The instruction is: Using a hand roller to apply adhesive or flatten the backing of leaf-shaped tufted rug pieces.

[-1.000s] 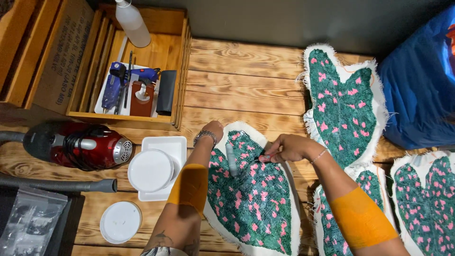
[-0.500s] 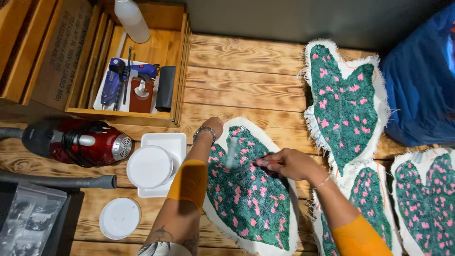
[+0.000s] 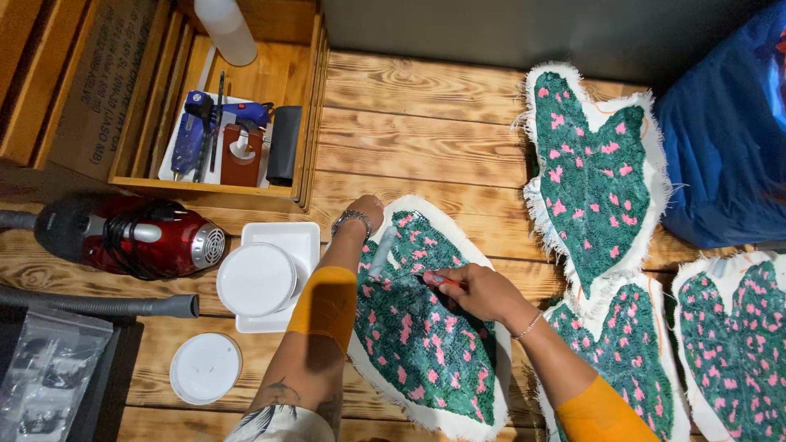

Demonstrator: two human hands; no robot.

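Note:
A leaf-shaped tufted piece, green with pink spots and a white cloth border, lies on the wooden floor in front of me. My left hand is curled on its top edge and holds it down. My right hand rests over the middle of the piece and grips a small roller by its red handle. The pale roller head lies on the pile near the upper left of the piece, just below my left wrist.
Three more leaf pieces lie to the right, beside a blue bag. On the left are a white tray, a round tub, a lid, a red vacuum and a crate with a glue gun.
My right hand has drawn down and to the left across the piece, and the roller head has swept toward the upper left. My left hand has stayed on the top edge.

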